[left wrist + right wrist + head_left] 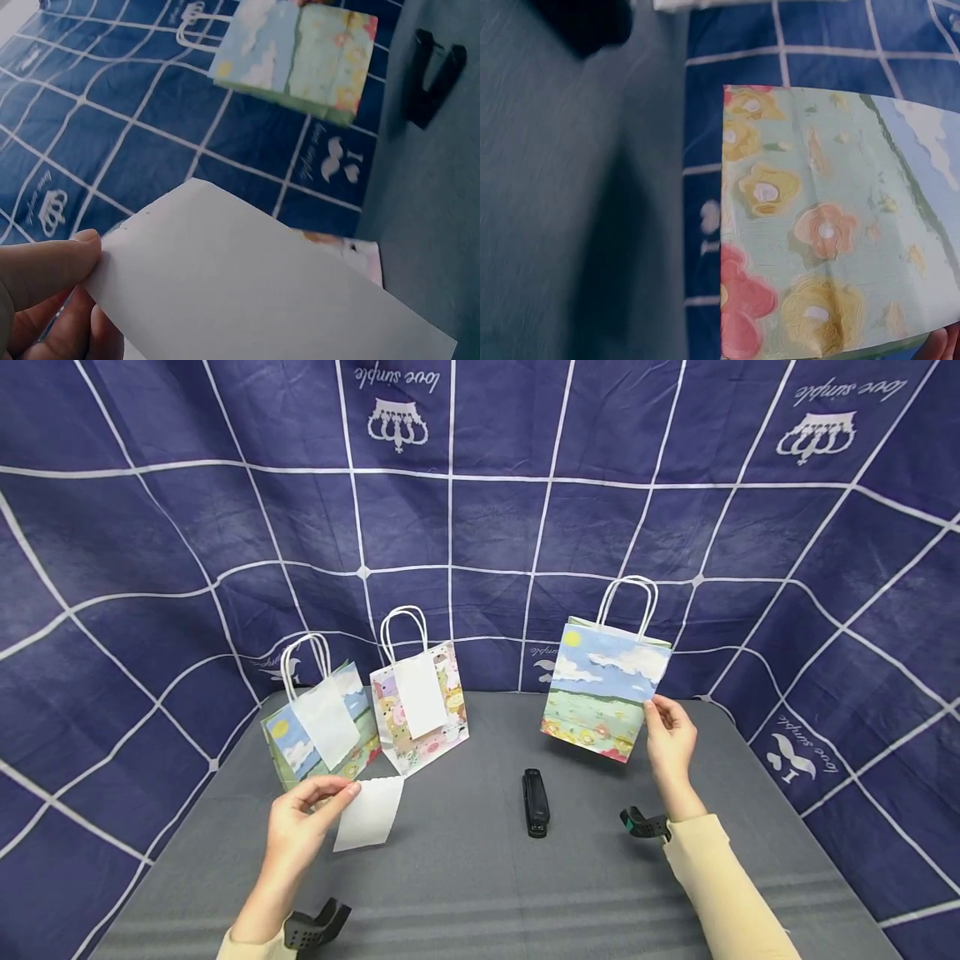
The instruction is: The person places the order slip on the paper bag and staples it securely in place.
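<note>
My left hand pinches a small white sheet of paper by its upper edge between thumb and fingers. In the left wrist view the paper fills the lower part, with small holes along one edge. My right hand holds a paper gift bag by its side edge, lifted above the table. That bag shows a sky, a meadow and flowers, and has white twisted handles. The right wrist view shows its flowered lower part close up. Between the hands a black stapler lies on the table.
At the left stand a second landscape bag and an animal-print bag, each with a white paper on its front. The table has a grey cover. Behind and at the sides hangs a navy cloth with white grid lines.
</note>
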The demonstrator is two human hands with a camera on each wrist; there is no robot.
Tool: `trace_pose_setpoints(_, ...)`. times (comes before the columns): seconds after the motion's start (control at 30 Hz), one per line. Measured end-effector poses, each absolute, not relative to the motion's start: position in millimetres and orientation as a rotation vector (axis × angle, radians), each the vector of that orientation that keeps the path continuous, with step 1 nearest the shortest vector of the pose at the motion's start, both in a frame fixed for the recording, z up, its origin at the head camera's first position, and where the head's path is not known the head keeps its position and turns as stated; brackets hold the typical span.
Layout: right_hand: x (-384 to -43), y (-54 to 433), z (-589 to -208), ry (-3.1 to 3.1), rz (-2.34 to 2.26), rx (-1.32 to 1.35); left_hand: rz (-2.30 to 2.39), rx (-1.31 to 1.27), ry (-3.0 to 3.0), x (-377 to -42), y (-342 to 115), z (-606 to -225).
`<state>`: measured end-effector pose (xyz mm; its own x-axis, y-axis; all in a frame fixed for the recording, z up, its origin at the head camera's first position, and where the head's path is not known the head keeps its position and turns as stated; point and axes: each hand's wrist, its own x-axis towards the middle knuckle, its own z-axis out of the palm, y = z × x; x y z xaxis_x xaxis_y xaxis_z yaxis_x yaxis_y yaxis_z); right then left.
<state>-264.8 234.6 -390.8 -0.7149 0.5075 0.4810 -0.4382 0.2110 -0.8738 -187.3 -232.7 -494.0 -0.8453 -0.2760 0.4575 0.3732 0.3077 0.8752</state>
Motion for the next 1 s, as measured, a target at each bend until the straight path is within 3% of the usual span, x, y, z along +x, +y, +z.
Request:
trace_pose_setpoints(0.23, -258.4, 208.5, -378.8, -1.714, 1.716, 0.004, -1.749, -0.108, -1.977, -165.5, -171.9, -408.8)
trace_pose_setpoints(0.7, -233.8, 160.8, -365.8, -1.766, 1.755, 0.118, -1.938, -0.218, -1.904, -177.8, -119.1, -391.0)
trace_pose_setpoints(1.0, -217.7, 134.2, -377.6, -1.829, 1.785, 0.167, -2.046, -0.234, -1.818, -182.8, -106.2, -387.1)
